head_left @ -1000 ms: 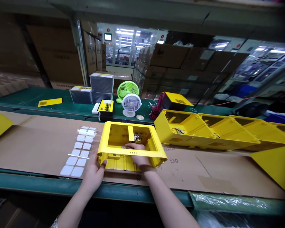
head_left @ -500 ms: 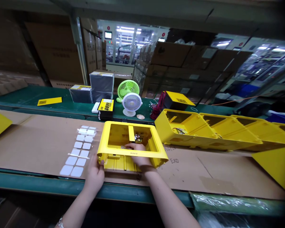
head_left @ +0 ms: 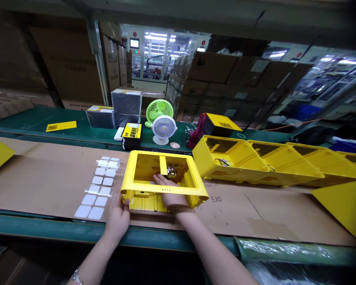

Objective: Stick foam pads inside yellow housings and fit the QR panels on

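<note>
Right hand straightened, seemingly, inside housing.

Your casing sits on cardboard, stickers left, other casings in a row, right. Behind, on your bench, left to right: strip, wrapped boxes, pack, front fan before rear fan, wires, box. Disc just right of front fan's base. Cartons behind bench.

Beyond my hands, I see a green fan just behind a white fan.
</note>
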A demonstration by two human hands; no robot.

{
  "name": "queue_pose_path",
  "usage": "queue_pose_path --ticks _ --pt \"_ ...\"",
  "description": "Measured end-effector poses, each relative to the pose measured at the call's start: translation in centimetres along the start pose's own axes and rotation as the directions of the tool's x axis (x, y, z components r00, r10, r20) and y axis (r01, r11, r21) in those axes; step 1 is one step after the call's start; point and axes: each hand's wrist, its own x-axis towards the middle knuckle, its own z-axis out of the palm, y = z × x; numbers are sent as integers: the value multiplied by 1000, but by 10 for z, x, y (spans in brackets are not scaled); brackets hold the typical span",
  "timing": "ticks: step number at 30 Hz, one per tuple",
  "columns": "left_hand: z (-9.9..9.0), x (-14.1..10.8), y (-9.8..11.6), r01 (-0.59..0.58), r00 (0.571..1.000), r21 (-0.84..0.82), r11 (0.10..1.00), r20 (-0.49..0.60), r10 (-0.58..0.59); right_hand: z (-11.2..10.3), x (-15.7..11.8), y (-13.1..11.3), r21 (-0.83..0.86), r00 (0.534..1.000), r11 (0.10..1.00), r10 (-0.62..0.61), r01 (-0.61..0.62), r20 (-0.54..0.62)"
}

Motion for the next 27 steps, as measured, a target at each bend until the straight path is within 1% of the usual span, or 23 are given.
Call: queue_pose_path --ticks 2,4,7,9,13,18,21,27 --pt "0 0 -2 -4 1000 13 1000 1 4 2 -13 -1 -82 1000 997 -10 8 -29" --pt "1 0 -4 -5 1000 29 1000 -3 5 6 -26 -1 -137 999 991 5 -9 -35" --pt "1 0 -6 -10 1000 53 999 -17 11 15 -42 -2 -155 1000 988 -6 4 -10" --pt "1 1 -7 -19 1000 71 997 -19 20 22 -46 -2 -173 999 984 -32 33 11" --pt "-2 1 -6 -36 999 92 995 -4 37 33 -40 -2 -257 997 965 -33 51 73" --pt "-4 1 -6 -47 999 91 995 19 45 42 -28 -4 -304 997 951 -29 48 67" --pt "-5 2 -5 -52 998 90 995 33 49 40 -24 -7 -280 997 958 -39 58 73" --pt "-6 3 -5 -49 999 128 991 28 46 22 -21 -13 -164 988 981 -81 102 129"
